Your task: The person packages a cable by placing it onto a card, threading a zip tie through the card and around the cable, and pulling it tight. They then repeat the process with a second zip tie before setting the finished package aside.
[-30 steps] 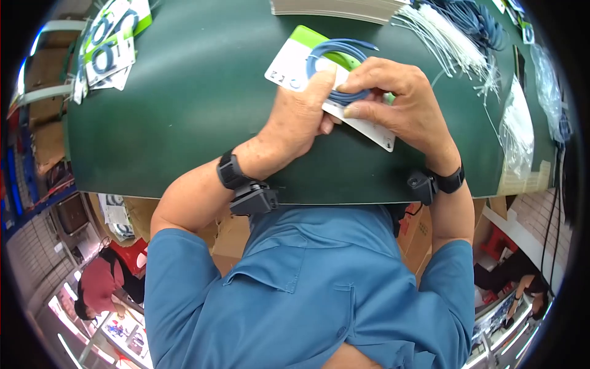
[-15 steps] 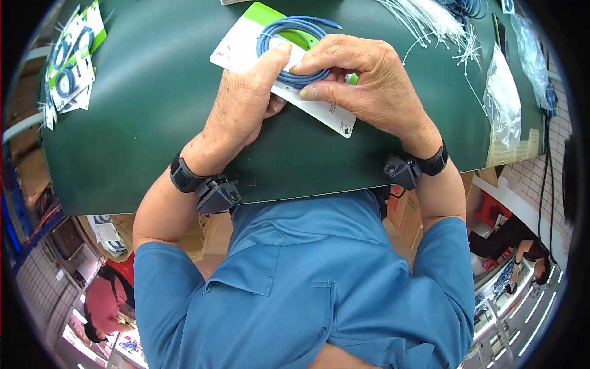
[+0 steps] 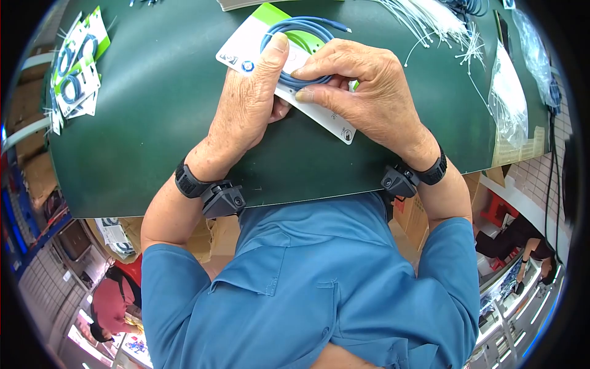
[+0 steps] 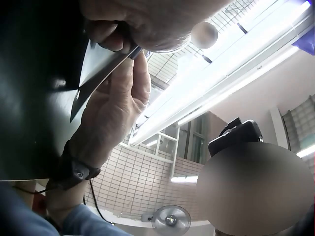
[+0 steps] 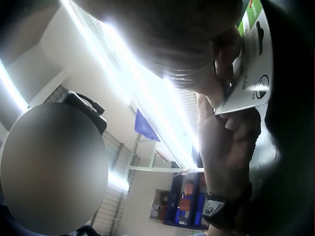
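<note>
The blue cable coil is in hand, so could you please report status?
Left hand gripping card with blue cable coil. Right hand pinching coil's near side. Coil lying against card. White ties apart; nothing seen in the way.

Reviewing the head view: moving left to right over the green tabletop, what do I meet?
Carded blue cables, left hand, coiled blue cable, right hand, loose white ties, clear bag with white contents.

The head view is bright, curving into black at its edges; the smooth dark-green tabletop shows sheen left of the left hand. In the right wrist view, long white ceiling lights glare beside the shadowed right hand.
</note>
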Tool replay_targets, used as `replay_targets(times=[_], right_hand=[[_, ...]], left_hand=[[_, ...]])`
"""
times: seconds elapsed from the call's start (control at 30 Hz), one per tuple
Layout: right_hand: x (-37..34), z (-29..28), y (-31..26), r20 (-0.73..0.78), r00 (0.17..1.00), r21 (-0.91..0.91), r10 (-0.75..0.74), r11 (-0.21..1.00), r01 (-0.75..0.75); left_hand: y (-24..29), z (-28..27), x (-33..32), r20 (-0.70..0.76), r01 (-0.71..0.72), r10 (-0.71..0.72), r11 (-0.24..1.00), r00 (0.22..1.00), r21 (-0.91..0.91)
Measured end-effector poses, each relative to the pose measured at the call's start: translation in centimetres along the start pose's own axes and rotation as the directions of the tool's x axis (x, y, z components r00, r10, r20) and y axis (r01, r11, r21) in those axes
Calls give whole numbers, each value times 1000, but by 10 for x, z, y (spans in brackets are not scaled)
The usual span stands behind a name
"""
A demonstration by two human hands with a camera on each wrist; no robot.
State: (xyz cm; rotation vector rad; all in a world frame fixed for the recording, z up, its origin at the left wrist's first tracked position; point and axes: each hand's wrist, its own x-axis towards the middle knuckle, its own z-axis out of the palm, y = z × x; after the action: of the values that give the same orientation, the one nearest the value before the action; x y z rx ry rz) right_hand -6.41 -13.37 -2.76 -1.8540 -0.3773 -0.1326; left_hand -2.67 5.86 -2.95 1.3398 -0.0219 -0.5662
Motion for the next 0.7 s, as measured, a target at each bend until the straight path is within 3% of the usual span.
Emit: replay_targets(times=[0.2, 0.3, 0.33, 0.4, 0.47, 0.5, 0.6, 0.7], right_hand=[[3, -2, -2, 48, 998, 43, 35, 998, -38], [6, -9, -4, 67, 997, -15, 37, 999, -36], [7, -9, -3, 81, 996, -13, -21, 1000, 22], [7, -10, 1, 90, 993, -54, -75, 995, 80], [7, -9, 4, 40, 962, -22, -271, 962, 272], [8, -11, 2, 41, 962, -55, -270, 961, 272], [13, -16, -4, 21, 872, -189, -488, 855, 483], [13, -28, -9, -64, 879, -207, -473, 868, 452]], left_hand=[[-11, -14, 3, 39, -12, 10, 997, 999, 73], [-33, -27, 7, 58, -286, 284, 889, 957, 357], [-23, -17, 7, 86, -319, 308, 888, 947, 332], [1, 4, -7, -85, -136, 155, 971, 984, 196], [6, 8, -13, -95, -152, 179, 958, 979, 243], [6, 8, -14, -139, -143, 193, 940, 971, 310], [-1, 9, -16, -149, -218, 258, 945, 954, 243], [-5, 7, -10, -184, -281, 324, 933, 928, 226]])
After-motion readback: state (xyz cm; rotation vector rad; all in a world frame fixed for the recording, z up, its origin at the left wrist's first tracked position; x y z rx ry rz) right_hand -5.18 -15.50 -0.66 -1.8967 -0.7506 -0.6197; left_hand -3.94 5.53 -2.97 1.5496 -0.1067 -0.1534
